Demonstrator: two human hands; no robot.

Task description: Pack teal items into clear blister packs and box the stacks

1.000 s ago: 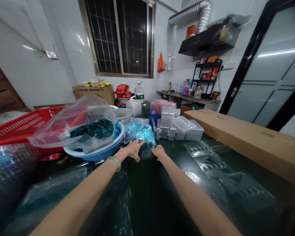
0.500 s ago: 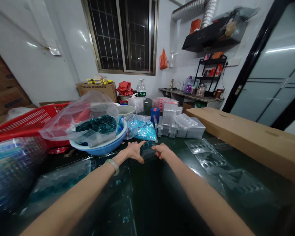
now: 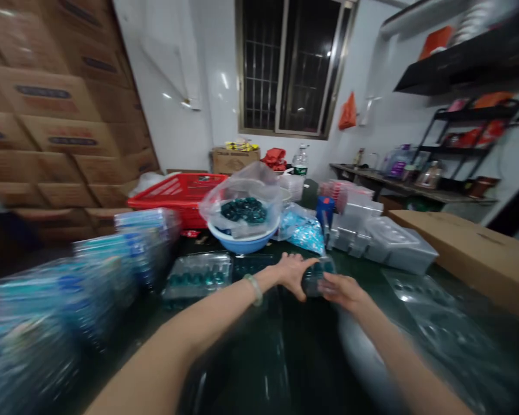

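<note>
Both my hands reach forward over a dark green table (image 3: 285, 357). My left hand (image 3: 294, 273), with a pale bangle on its wrist, and my right hand (image 3: 345, 291) close on the two sides of a small clear plastic blister pack (image 3: 315, 278) with dark teal pieces inside, held just above the table. Behind them lies a bag of light blue pieces (image 3: 305, 230). A blue basin (image 3: 244, 242) holds a clear bag of dark teal pieces (image 3: 244, 208). The view is smeared by motion.
Stacks of filled clear packs (image 3: 125, 253) run along the left. A filled blister tray (image 3: 199, 278) lies left of my hands. A red basket (image 3: 179, 193), grey plastic stacks (image 3: 384, 239), empty clear trays (image 3: 419, 297) and a long cardboard box (image 3: 471, 253) stand around. Cartons (image 3: 47, 115) fill the left wall.
The camera has swung left, bringing the wall of cartons and the stacked packs into view. My hands have drawn the small clear pack toward me, away from the blue bag.
</note>
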